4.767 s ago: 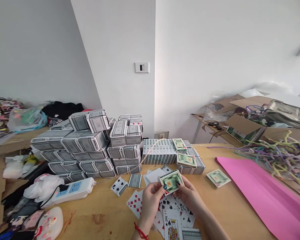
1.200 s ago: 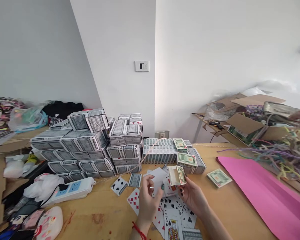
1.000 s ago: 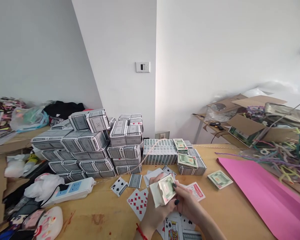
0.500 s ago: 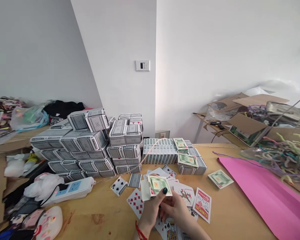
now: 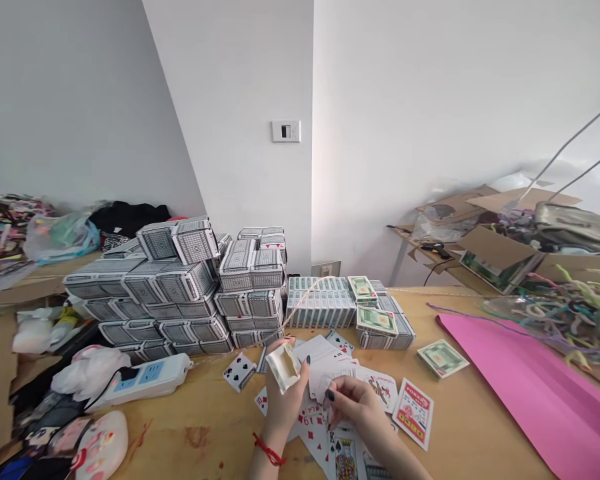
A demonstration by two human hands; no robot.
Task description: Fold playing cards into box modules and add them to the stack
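My left hand [image 5: 286,407] is wrapped round a green-and-white card box [image 5: 283,369], whose open end faces me and looks hollow. A red cord circles that wrist. Close by on the right, my right hand [image 5: 357,403] has thumb and fingers pinched at the edge of a batch of playing cards [image 5: 326,381]; its fingertips partly hide the grip. Beneath both hands lie loose face-up cards, among them a king of spades [image 5: 346,457] and a joker [image 5: 381,389]. A red-and-white "POKER" card [image 5: 413,412] rests to the right.
Stacked card-patterned bricks [image 5: 175,283] rise at the back left. A row of boxed decks [image 5: 321,303] stands behind the cards, with green boxes [image 5: 377,320] beside it. Another box [image 5: 443,359] lies near pink paper [image 5: 520,387]. A power strip [image 5: 150,375] sits left.
My hands have moved apart. The box has swung left in my left hand, its open end now towards me. My right hand has shifted onto cards, and the POKER card has slid slightly right.
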